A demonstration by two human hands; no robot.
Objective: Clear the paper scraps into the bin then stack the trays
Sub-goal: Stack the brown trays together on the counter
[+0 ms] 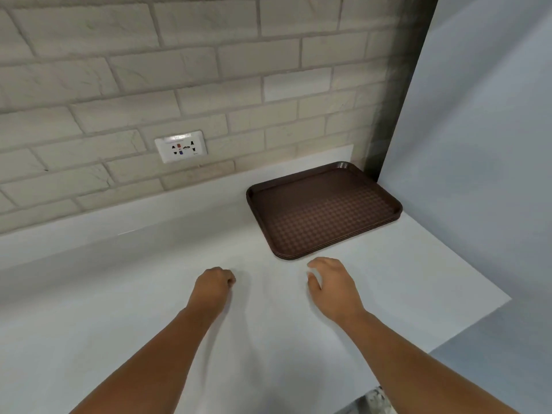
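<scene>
Trays: a stack of dark brown rectangular plastic trays with a chequered textured floor (324,209) lies flat beyond the fingers and off to the right. It sits in the corner where the pale brick wall (209,70) meets a plain grey side panel (478,130).
Stack state: several rims show nested at the near corner, edges lined up. The top tray holds nothing.
Long axis: it runs along the brick wall, crosswise to both forearms. A long edge faces the fingers.
Left hand: the left hand (213,283) is over the white countertop (134,279), fingers folded under into the palm. Nothing shows in it.
Right hand: the right hand (333,282) has fingers drooping in a loose curl. A pale smear at the thumb could be a scrap or only blur; I cannot tell.
Nearer hand: the right. Its fingertips are just short of the stack's near corner, apart from it. The left hand is farther, with that corner ahead and to its right.
Scraps and bin: no paper scraps lie on the counter, and no bin is in view.
Progress: judged from this, clearing and stacking both look done or nearly so.
Next move: probably only a nudge to square the stack, best made by the right hand.
Other: a white wall socket (181,146) sits far ahead of the left knuckles.
</scene>
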